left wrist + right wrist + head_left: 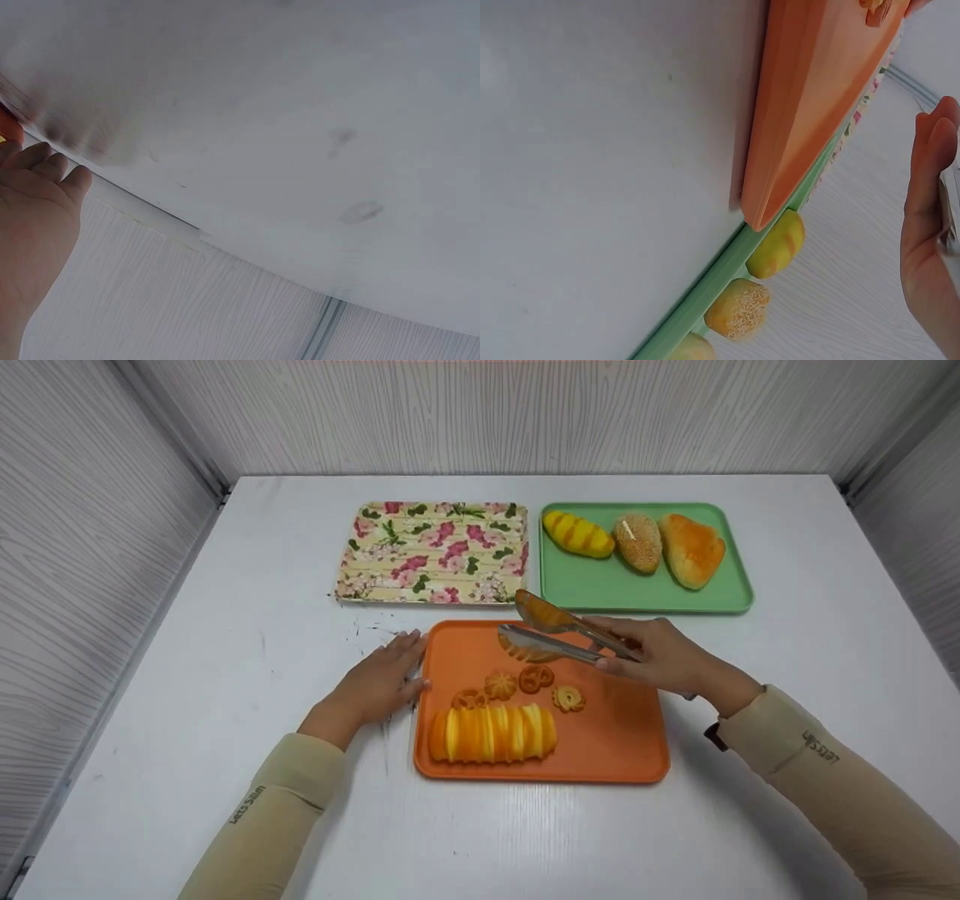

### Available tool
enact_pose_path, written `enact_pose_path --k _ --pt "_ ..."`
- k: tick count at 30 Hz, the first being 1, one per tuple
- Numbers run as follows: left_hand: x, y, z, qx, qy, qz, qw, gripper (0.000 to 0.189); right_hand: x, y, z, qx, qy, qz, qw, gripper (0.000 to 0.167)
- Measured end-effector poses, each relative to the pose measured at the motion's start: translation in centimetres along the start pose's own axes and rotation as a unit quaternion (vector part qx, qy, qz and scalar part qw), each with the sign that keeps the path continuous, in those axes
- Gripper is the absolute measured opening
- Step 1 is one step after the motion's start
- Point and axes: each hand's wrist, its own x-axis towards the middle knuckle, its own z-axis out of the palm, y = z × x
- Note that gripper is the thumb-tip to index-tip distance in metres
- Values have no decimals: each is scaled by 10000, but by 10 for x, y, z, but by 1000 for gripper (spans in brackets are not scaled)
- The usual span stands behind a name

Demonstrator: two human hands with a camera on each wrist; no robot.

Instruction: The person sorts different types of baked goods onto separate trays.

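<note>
Here, tongs (pixel 555 644) are gripped by the right hand (pixel 667 654) above an orange tray (pixel 611 742) containing a striped loaf (pixel 491 733) and biscuits (pixel 501 685); the left hand (pixel 376 682), fingers extended, is placed at the tray's rim.

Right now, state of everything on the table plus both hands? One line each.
Left hand: fingers extended, at orange tray's left edge
Right hand: holding tongs
Tongs: open, above orange tray
Orange tray: flat, loaded
Ridged loaf: lying in orange tray
Four cookies: loose near loaf
Green tray: holding three breads
Floral tray: flat
</note>
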Motion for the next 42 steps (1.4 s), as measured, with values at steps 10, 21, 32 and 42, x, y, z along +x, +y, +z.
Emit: enact_pose_path --k 10,21,32,42 --pt "1 1 -1 -8 -156 -199 9997 74 -13 -4 11 170 -717 -404 9965 53" --pt "1 0 0 -32 -181 -168 9997 74 -19 -5 14 233 -1265 -798 9885 58" --pt "-1 4 -4 19 -174 -184 9997 73 -23 -8 15 204 -1645 -711 9836 63" --pt "0 3 -2 -74 -197 -279 9994 74 -23 -8 15 97 -1591 -907 9830 52"
